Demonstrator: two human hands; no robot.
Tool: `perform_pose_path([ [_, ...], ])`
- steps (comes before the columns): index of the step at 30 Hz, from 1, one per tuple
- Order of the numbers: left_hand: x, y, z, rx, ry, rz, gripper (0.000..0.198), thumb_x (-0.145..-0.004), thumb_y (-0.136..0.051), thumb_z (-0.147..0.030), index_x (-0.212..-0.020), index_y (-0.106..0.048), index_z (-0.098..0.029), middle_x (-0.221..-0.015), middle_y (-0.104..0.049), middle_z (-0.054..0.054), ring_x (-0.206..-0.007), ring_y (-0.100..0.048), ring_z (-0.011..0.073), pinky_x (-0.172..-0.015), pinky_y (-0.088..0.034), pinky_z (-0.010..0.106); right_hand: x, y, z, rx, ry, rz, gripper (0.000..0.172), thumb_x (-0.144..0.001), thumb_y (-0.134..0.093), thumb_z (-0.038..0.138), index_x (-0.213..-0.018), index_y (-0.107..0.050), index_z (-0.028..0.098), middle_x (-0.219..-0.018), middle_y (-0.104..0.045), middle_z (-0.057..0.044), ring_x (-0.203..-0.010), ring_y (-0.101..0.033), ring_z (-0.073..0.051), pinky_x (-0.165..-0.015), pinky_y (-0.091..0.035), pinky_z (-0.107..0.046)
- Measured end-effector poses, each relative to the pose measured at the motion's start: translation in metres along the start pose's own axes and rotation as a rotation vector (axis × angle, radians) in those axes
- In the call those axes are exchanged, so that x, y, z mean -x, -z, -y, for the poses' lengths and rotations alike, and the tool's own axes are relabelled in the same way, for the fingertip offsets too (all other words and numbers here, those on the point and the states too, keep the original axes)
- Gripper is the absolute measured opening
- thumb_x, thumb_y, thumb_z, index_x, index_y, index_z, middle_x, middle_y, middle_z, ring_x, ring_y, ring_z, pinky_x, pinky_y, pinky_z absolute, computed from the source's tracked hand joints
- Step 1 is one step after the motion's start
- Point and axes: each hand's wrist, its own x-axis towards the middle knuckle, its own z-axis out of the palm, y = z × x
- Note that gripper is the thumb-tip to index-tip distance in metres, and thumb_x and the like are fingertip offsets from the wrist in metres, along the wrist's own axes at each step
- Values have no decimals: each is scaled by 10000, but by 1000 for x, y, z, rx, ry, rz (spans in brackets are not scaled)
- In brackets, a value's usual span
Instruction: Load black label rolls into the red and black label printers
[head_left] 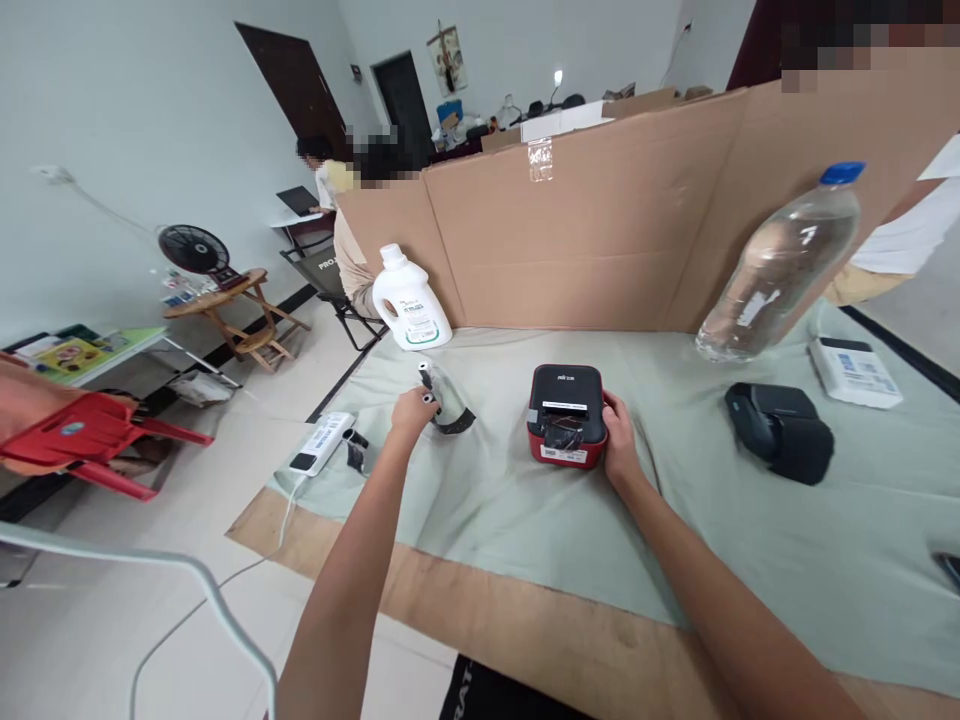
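Observation:
My left hand (412, 410) is closed around a small film roll (424, 376), whose white core end shows above the fingers. A strip of clear film with a black end (456, 422) trails from it to the right, over the cloth. My right hand (619, 438) rests against the right side of a black and red label printer (568, 378), fingers along its edge and the palm partly out of sight. Dark crumpled film sits in the printer's front opening. Another small dark roll (355, 450) stands left of my left forearm.
A power strip (324, 444) lies at the left table edge. Behind stand a white jug (412, 305) and a cardboard screen (577, 240). To the right are a large water bottle (780, 270), a black pouch-like object (780, 430) and a white box (855, 370). People sit beyond.

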Motion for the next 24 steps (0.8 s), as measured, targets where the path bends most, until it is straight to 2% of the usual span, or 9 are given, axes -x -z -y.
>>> perform_pose_path([
  [3, 7, 9, 10, 58, 1, 3, 370, -777, -637, -247, -1138, -708, -199, -934, -769, 65, -752, -730, 193, -723, -519, 252, 0, 0, 1, -11, -3, 2, 515, -947, -434, 552, -1335, -532, 228, -1416, -575, -106, -1311, -544, -242, -1116, -426, -429],
  [5, 14, 17, 20, 95, 13, 7, 363, -786, -619, -240, -1133, -710, -187, -907, -763, 42, -637, -705, 152, -668, -517, 227, 1, 0, 1, -8, -5, 3, 501, -949, -430, 544, -1331, -533, 237, -1412, -578, -100, -1310, -545, -242, -1116, -424, -442],
  [9, 37, 30, 38, 139, 26, 0, 365, -795, -598, -233, -1140, -709, -196, -958, -751, 20, -557, -670, 117, -606, -511, 207, 0, 0, 0, -21, -13, -2, 479, -939, -447, 534, -1313, -544, 252, -1397, -585, -91, -1293, -553, -245, -1108, -427, -458],
  [13, 64, 32, 56, 118, 8, -10, 352, -788, -614, -234, -1124, -713, -196, -930, -750, 16, -527, -647, 115, -625, -512, 220, -1, 1, -2, -71, -21, -12, 492, -919, -489, 535, -1296, -553, 226, -1392, -585, -107, -1292, -548, -246, -1120, -411, -433],
  [16, 85, 32, 72, 51, 8, -12, 362, -789, -628, -237, -1139, -711, -200, -945, -759, 29, -622, -686, 150, -677, -514, 234, -2, 1, -3, -56, -37, -3, 503, -916, -481, 538, -1303, -545, 224, -1399, -580, -109, -1290, -549, -245, -1111, -420, -421],
  [19, 100, 32, 86, -30, 14, -41, 363, -798, -627, -249, -1149, -713, -215, -988, -765, 44, -838, -724, 222, -764, -518, 263, -3, 1, -6, -55, -32, -8, 511, -911, -487, 543, -1309, -549, 228, -1394, -586, -104, -1282, -554, -247, -1105, -422, -429],
  [24, 110, 28, 102, -89, 32, -70, 407, -831, -595, -244, -1224, -690, -200, -1129, -748, 89, -1076, -689, 284, -875, -508, 311, -5, 1, -13, -110, -12, -39, 512, -893, -532, 553, -1282, -586, 224, -1346, -616, -98, -1236, -576, -256, -1082, -431, -462],
])
